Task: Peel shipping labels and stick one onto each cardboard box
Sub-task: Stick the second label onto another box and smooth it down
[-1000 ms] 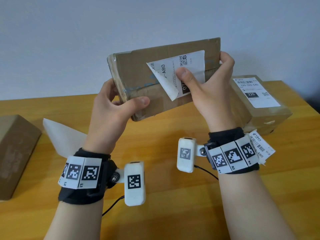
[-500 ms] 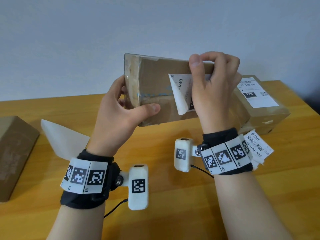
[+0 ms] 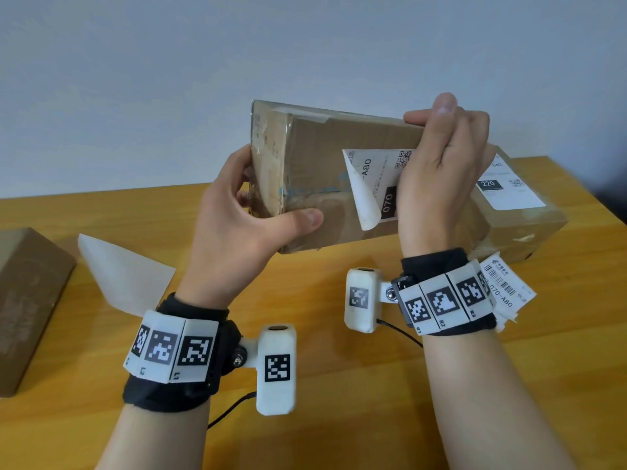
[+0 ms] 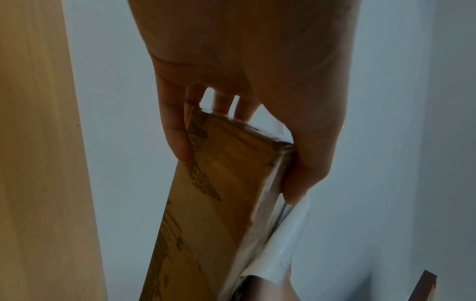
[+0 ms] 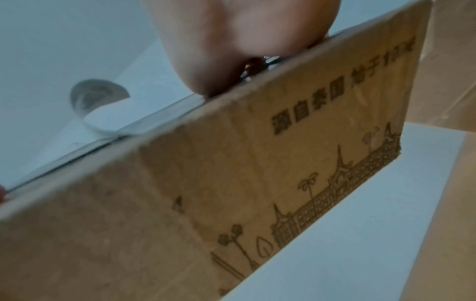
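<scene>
I hold a brown cardboard box (image 3: 315, 171) in the air with both hands. My left hand (image 3: 258, 212) grips its left end, thumb on the front face; the left wrist view shows its fingers behind the box (image 4: 226, 193). My right hand (image 3: 441, 157) curls over the box's top edge at the right and covers part of a white shipping label (image 3: 376, 184) marked 070. The label's left edge curls away from the cardboard (image 4: 283, 244). In the right wrist view my palm lies on the edge above the printed side of the box (image 5: 231, 193), and the label's curl (image 5: 103, 114) shows beside it.
A second box (image 3: 519, 228) with a label on top lies on the wooden table (image 3: 339, 385) at the right. A third box (image 3: 30, 300) lies at the far left. White backing paper (image 3: 125, 276) lies behind my left wrist. More labels (image 3: 505, 290) lie by my right wrist.
My right hand has moved from pinching the label's middle to curling over the box's top edge. The box has turned, its left end swinging towards me.
</scene>
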`<act>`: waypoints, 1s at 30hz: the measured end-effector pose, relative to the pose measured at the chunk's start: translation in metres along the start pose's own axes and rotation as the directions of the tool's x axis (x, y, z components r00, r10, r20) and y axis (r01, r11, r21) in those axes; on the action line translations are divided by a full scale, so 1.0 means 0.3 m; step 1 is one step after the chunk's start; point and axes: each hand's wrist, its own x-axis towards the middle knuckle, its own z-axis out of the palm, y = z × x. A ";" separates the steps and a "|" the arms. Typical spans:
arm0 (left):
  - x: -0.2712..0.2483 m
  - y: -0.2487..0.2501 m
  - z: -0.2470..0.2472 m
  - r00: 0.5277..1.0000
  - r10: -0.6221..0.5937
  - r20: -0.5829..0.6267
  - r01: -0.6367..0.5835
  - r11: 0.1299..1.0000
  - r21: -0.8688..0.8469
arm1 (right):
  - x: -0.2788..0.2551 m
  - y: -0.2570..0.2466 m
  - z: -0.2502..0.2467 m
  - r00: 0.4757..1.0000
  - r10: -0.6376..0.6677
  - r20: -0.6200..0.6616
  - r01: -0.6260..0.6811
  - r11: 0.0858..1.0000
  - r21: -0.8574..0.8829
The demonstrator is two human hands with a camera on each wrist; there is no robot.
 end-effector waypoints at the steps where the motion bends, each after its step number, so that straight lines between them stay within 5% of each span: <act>1: 0.000 0.000 -0.002 1.000 0.009 0.001 -0.009 1.000 0.006 | 0.000 -0.002 -0.001 1.000 -0.002 -0.022 0.002 1.000 0.011; 10: 0.000 0.004 -0.041 0.999 0.048 0.014 -0.048 0.999 0.006 | 0.016 0.012 -0.012 0.997 -0.047 -0.067 0.048 0.999 0.013; 21: 0.005 -0.013 -0.068 0.997 0.078 0.029 -0.077 0.997 -0.020 | 0.038 0.005 -0.047 0.994 0.047 -0.095 -0.027 0.980 0.197; 30: 0.013 -0.036 -0.033 1.000 -0.020 -0.022 0.018 0.996 -0.089 | 0.034 -0.005 -0.030 0.996 0.087 -0.009 -0.084 0.982 0.167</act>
